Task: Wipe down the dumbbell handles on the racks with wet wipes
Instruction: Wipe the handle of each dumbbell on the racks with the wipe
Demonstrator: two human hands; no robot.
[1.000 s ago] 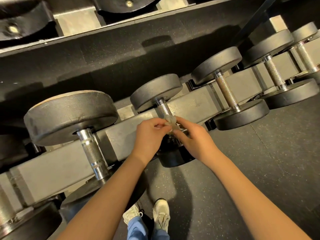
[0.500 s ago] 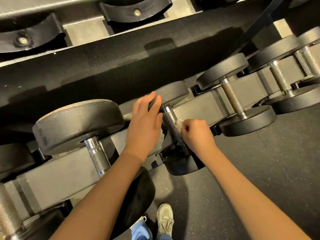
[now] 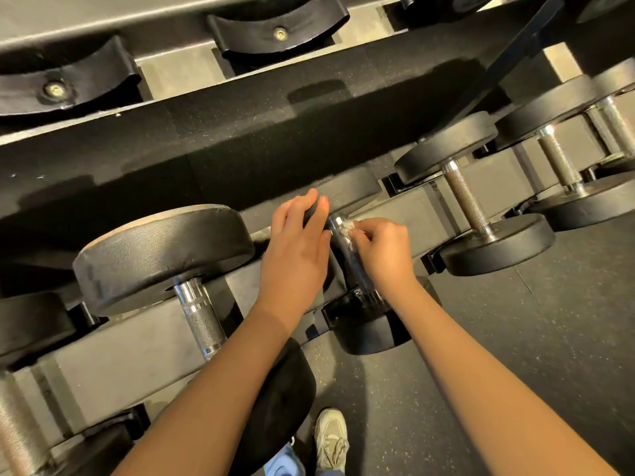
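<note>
The dumbbell handle [image 3: 352, 259] under treatment is chrome and knurled. It belongs to the middle dumbbell on the lower tier, seated across the grey rack rail [image 3: 137, 355] with its far head [image 3: 354, 190] toward the back and its near head [image 3: 367, 331] overhanging the floor. A white wet wipe [image 3: 348, 225] sits bunched at the far end of that handle, just below the far head. The right hand [image 3: 381, 249] has its fingers curled, pinching the wipe against the handle. The left hand [image 3: 295, 249] lies just beside the handle, fingers straight and released, fingertips resting on the edge of the far head; it grasps nothing.

To the left sits a larger dumbbell [image 3: 161, 255] with its own knurled handle [image 3: 201, 317] bare. To the right, a smaller dumbbell [image 3: 467, 201] rests on the same rail, with a further one [image 3: 556, 163] beyond it. Above, the upper tier carries black cradles [image 3: 278, 29]. The floor [image 3: 549, 338] is dark speckled rubber. A pale shoe [image 3: 331, 438] and a blue trouser leg [image 3: 285, 463] show at the bottom edge.
</note>
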